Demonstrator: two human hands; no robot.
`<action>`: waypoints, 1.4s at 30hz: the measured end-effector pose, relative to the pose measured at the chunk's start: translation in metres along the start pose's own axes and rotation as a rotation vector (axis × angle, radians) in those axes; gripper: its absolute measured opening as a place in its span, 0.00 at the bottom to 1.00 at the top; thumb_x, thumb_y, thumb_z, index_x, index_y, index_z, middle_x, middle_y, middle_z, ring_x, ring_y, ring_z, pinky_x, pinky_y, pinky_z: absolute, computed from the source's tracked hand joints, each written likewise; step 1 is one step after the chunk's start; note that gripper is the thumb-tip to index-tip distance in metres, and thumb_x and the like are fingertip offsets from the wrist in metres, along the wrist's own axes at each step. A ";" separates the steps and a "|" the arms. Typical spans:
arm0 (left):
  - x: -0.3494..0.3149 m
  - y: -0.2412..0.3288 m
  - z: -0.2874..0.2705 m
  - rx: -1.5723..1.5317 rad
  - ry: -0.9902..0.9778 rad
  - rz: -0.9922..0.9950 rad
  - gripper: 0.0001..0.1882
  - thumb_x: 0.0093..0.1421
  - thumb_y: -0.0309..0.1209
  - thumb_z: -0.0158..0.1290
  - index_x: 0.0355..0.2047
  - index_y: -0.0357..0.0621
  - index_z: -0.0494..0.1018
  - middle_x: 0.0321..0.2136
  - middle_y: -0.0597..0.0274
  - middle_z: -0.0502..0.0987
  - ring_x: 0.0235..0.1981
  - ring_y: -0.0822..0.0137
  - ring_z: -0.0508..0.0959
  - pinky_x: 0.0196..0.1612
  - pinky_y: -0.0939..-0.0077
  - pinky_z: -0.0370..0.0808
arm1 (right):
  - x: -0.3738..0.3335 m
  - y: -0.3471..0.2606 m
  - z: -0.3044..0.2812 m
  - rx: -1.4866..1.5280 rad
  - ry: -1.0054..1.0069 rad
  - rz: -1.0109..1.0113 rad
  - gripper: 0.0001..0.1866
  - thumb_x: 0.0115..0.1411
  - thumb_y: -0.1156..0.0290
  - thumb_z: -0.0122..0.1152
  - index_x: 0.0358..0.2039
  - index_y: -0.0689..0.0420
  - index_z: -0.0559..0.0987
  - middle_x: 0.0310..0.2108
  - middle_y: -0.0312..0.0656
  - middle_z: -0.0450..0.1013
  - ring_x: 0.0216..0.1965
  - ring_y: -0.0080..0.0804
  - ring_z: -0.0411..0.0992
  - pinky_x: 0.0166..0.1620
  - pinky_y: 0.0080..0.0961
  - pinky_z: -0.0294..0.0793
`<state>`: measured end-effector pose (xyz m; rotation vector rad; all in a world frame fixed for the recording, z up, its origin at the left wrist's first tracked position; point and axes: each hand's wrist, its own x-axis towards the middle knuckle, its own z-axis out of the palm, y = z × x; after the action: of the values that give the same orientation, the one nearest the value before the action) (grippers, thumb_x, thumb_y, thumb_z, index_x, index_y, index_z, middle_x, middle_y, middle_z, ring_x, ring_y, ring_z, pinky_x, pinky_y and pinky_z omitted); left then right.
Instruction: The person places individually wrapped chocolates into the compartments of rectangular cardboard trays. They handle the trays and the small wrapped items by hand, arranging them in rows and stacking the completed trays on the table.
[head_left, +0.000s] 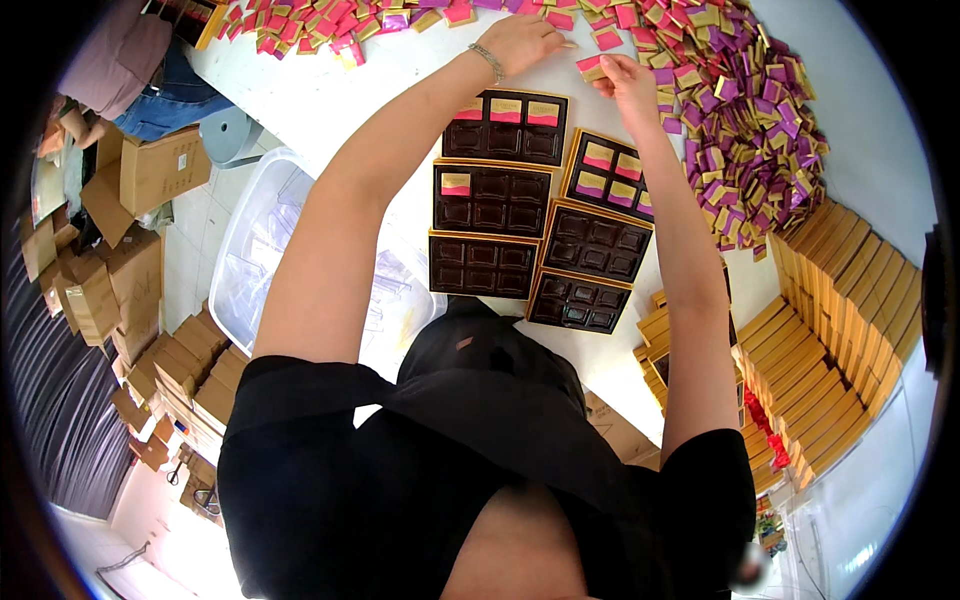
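- Filling dark trays (505, 125) on the white table (330, 90): nearest the sweets pile (740, 110), a few slots loaded; lower trays (482, 265) empty.
- Reaching left hand (520, 42), fingers curled, into the pile's near edge; grip unclear.
- Pinching a pink-and-gold wrapped sweet (590, 66) with right hand (628, 85), just beside the pile, above the trays.

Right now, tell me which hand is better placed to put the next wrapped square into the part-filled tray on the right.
Right, probably. The right hand already pinches a pink and gold wrapped square just above that part-filled tray. The left hand rests farther off, at the pile of wrapped squares.
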<state>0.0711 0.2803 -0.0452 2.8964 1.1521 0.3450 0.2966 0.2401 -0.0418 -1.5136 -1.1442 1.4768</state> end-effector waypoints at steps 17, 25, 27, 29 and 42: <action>-0.182 0.153 -0.091 -0.600 -0.003 -0.618 0.10 0.56 0.26 0.55 0.39 0.46 0.79 0.36 0.59 0.80 0.34 0.57 0.79 0.39 0.69 0.78 | -0.172 -0.023 0.056 -0.994 -0.413 -0.679 0.12 0.47 0.80 0.59 0.31 0.50 0.84 0.33 0.37 0.70 0.41 0.36 0.69 0.43 0.32 0.73; -0.197 0.177 -0.068 -0.189 0.055 -0.448 0.28 0.56 0.38 0.56 0.56 0.45 0.67 0.59 0.62 0.67 0.60 0.63 0.65 0.61 0.54 0.60 | -0.222 0.017 0.076 -1.056 -0.127 -0.718 0.23 0.55 0.71 0.58 0.53 0.58 0.72 0.56 0.46 0.66 0.59 0.44 0.63 0.60 0.42 0.62; -0.201 0.188 -0.072 -0.148 -0.079 -0.422 0.33 0.56 0.43 0.55 0.60 0.44 0.62 0.63 0.59 0.61 0.65 0.62 0.59 0.64 0.51 0.54 | -0.233 0.034 0.076 -1.192 -0.158 -0.646 0.33 0.58 0.58 0.58 0.59 0.63 0.65 0.63 0.45 0.58 0.65 0.43 0.55 0.64 0.54 0.51; -0.205 0.191 -0.072 -0.159 -0.241 -0.410 0.42 0.57 0.50 0.52 0.65 0.41 0.53 0.68 0.57 0.51 0.69 0.62 0.49 0.66 0.43 0.44 | -0.239 0.034 0.079 -1.255 -0.137 -0.633 0.34 0.58 0.55 0.58 0.59 0.62 0.65 0.64 0.44 0.58 0.66 0.42 0.54 0.63 0.58 0.50; -0.157 0.156 -0.098 -0.192 -0.036 -0.421 0.38 0.57 0.42 0.55 0.64 0.41 0.56 0.66 0.56 0.55 0.68 0.62 0.54 0.64 0.36 0.44 | -0.162 -0.008 0.045 -0.868 0.082 -0.574 0.16 0.57 0.66 0.59 0.45 0.57 0.77 0.45 0.44 0.74 0.49 0.45 0.70 0.55 0.47 0.64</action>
<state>0.0458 0.0528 0.0320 2.4074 1.5763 0.3657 0.2595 0.0875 0.0197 -1.5276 -2.1015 0.5218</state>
